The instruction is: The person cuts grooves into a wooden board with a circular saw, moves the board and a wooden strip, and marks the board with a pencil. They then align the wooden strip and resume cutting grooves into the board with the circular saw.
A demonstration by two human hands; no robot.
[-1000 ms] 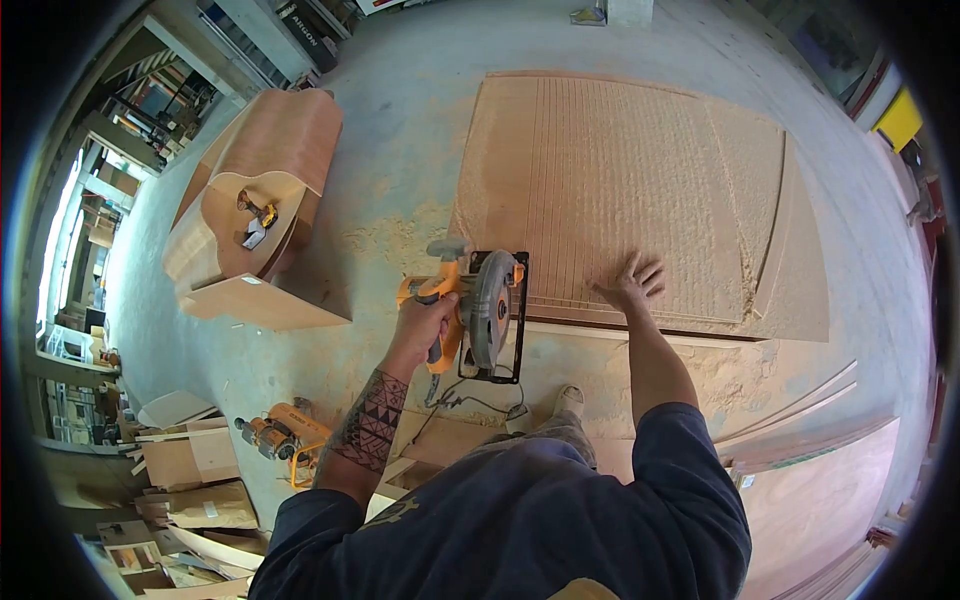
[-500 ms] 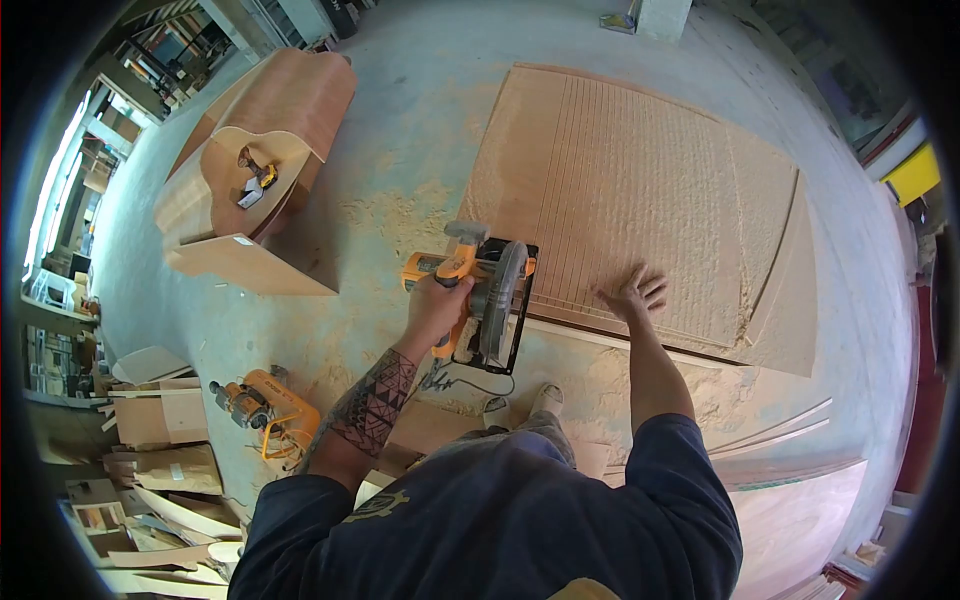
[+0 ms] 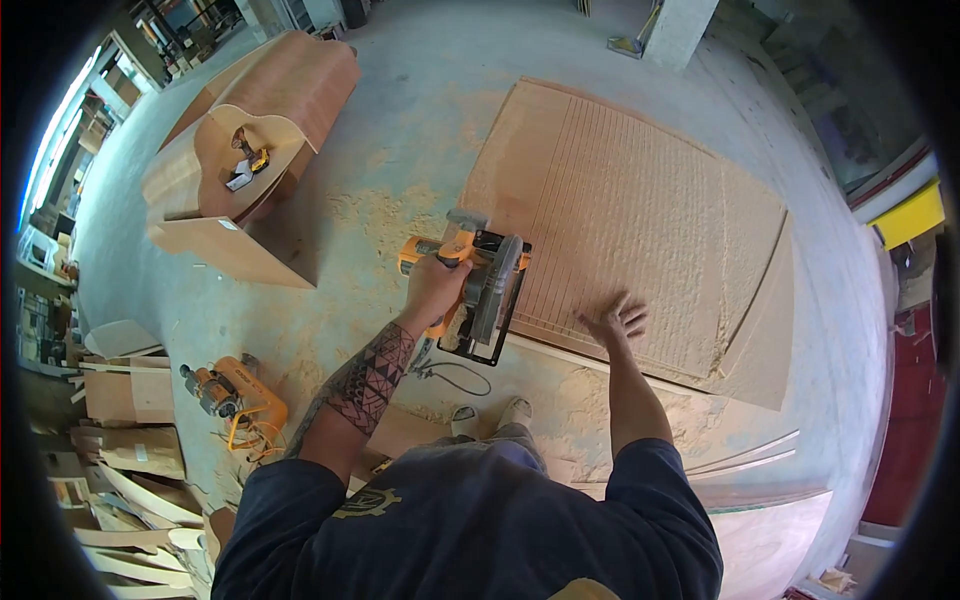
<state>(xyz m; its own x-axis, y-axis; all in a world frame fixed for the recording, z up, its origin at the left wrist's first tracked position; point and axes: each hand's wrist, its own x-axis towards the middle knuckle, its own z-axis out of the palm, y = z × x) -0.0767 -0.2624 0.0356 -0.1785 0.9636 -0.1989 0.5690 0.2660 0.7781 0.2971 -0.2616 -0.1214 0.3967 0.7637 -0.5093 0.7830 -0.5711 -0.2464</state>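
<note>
My left hand point(image 3: 437, 288) is wrapped round the handle of an orange circular saw point(image 3: 487, 297). The saw overlaps the near left edge of a large plywood sheet point(image 3: 520, 190), its black base plate standing partly past that edge. A cable hangs from the saw toward the floor by my feet. My right hand point(image 3: 617, 322) is open over the near part of the sheet, fingers spread, holding nothing. Long parallel grooves run along the sheet, and rows of sawdust point(image 3: 660, 240) coat much of its middle and right side.
A curved plywood piece point(image 3: 290, 90) stands on the floor at left, with a yellow-and-black drill point(image 3: 258, 160) on it. Nearer lies another orange power tool point(image 3: 240, 395). Wood offcuts point(image 3: 140, 500) are piled at lower left. A pillar point(image 3: 682, 32) stands at the back.
The camera view has turned slightly, so the sheet's near right side shows lower and further left. My hands keep nearly the same places on the saw and over the sheet.
</note>
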